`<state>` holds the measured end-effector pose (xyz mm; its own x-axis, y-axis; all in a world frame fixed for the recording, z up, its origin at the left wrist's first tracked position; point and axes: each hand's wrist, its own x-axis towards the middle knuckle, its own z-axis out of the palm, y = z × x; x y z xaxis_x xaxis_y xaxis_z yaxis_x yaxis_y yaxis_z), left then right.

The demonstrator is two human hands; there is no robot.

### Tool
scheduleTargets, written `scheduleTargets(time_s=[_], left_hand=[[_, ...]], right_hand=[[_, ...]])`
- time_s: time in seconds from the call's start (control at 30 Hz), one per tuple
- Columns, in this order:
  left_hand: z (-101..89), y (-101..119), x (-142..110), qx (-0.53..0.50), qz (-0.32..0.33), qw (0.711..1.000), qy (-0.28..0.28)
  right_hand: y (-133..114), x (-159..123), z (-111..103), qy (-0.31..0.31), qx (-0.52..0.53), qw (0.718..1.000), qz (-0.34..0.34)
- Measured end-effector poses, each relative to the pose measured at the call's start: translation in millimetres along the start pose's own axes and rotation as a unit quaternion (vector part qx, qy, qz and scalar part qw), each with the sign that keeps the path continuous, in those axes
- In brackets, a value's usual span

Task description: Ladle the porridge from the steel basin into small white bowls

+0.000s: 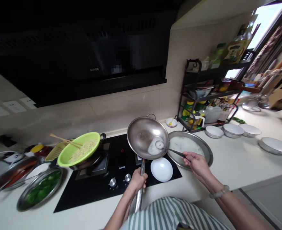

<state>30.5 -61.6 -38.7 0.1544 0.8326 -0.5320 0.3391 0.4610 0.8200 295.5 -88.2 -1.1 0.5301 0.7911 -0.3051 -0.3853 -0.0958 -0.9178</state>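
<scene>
My left hand [138,180] is wrapped round the metal handle of a steel wok [141,135]. The wok is tilted to the right over the stove, with a pool of milky liquid [152,147] at its lower right side. In my right hand [197,164] is a ladle [173,150], its bowl in that liquid. Right beside the wok sits a wide metal basin [207,148] with whitish broth and dark green bits in it. Just below the wok's right edge rests a white bowl [161,170].
On the left burner a green colander [63,156] holds pale food and chopsticks. Left of the stove are an oval dish of greens [43,188] and a pan of red sauce [13,174]. A spice rack [185,95] and several white bowls [233,129] stand at right. The range hood [95,48] hangs above.
</scene>
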Motion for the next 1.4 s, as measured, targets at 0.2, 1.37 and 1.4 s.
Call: scheduleTargets(time_s=[0.2, 1.37, 1.4], left_hand=[[-0.3, -3, 2, -0.003, 0.003, 1.000, 0.000], [-0.4, 7, -4, 0.016, -0.010, 1.000, 0.000], [-0.4, 7, -5, 0.015, -0.011, 1.000, -0.001]], right_hand=[[-2, -4, -3, 0.009, 0.003, 1.000, 0.010], [19, 9, -113, 0.026, -0.423, 0.810, -0.405], [20, 7, -116, 0.012, -0.439, 0.781, -0.444]])
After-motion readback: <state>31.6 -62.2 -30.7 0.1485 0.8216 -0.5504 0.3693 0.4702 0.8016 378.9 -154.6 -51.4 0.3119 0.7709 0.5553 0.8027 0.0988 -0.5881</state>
